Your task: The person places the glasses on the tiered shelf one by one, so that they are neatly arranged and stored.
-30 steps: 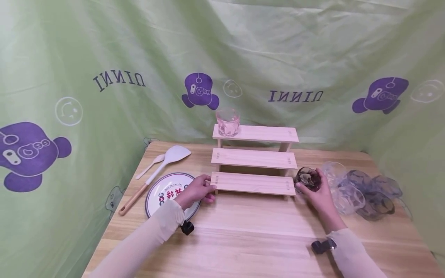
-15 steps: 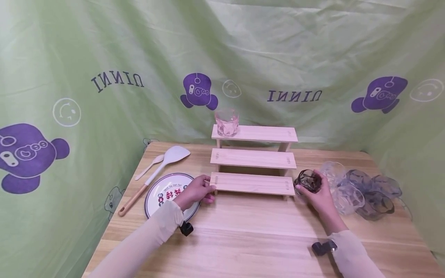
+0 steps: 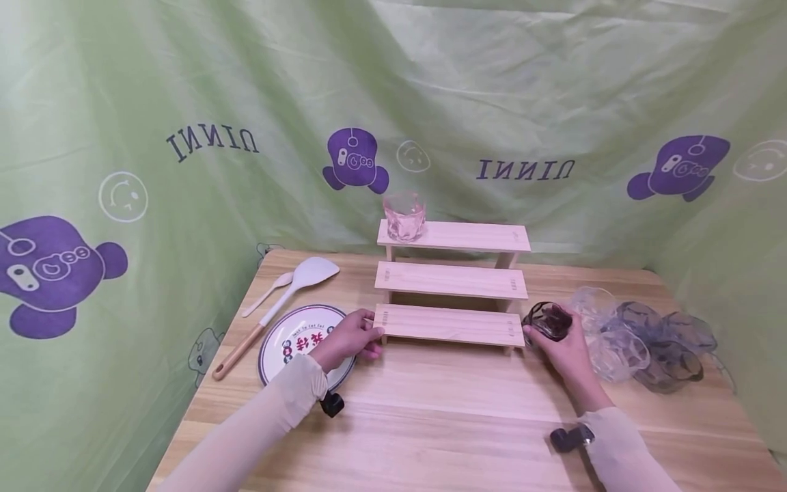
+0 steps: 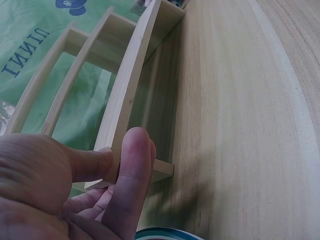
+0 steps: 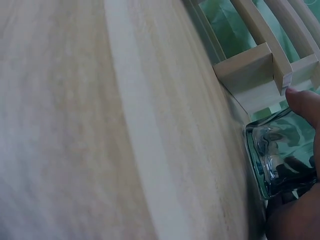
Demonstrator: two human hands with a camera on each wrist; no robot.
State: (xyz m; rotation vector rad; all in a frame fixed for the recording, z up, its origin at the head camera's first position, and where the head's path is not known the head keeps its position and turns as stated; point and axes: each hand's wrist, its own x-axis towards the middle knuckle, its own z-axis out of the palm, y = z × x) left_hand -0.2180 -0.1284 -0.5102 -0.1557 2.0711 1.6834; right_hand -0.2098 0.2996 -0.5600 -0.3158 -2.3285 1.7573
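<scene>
Key relation: dark glass against the right end of the rack. The rack stands on the table, three shelves stepping up away from the person, its long axis running left to right across the person's front. The glass sits off the lowest shelf's right end, roughly in line with that shelf and just beside it, lower than its top face. Contact between glass and shelf: cannot tell.

Right hand: clasps the glass, thumb on the near side, fingers round the far side. It is much the nearer hand. In the right wrist view the thumb tip lies at the shelf's end, touching or nearly so. The base is low by the table; whether it rests there I cannot make out.

Left hand: at the opposite end of the rack, pinching the lowest shelf's left corner, thumb on top, fingers below and in front. The hands are well apart, with the shelf's length between them.

Around: pink glass upright on the top shelf, left end. Right of the right hand, clear glasses, then grey glasses beyond. Plate partly under the left forearm; spatula and spoon lie farther left.
</scene>
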